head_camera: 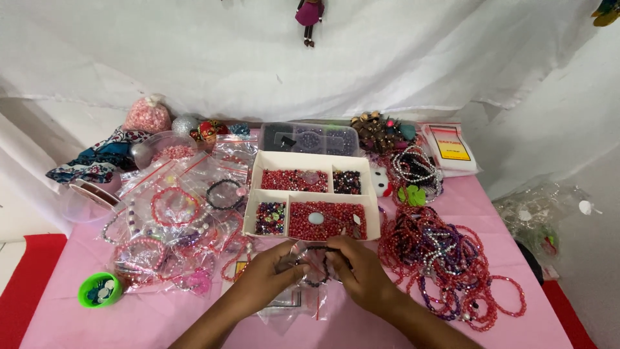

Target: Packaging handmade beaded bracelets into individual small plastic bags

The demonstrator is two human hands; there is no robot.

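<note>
My left hand (268, 278) and my right hand (361, 271) meet over the pink tablecloth (135, 323), just in front of a white divided box (312, 195) of red and dark beads. Both hands pinch a dark beaded bracelet (314, 282) together with a small clear plastic bag (303, 304). The fingers hide most of the bracelet. Red beads fill the box's larger compartments, and a pale oval piece lies in the front one.
A heap of red and purple bracelets (445, 265) lies at the right. Bagged bracelets (174, 226) cover the left side, with a green cup (99, 289) near the front left. A clear lidded organiser (310, 137) and a bag of pink beads (147, 115) stand at the back.
</note>
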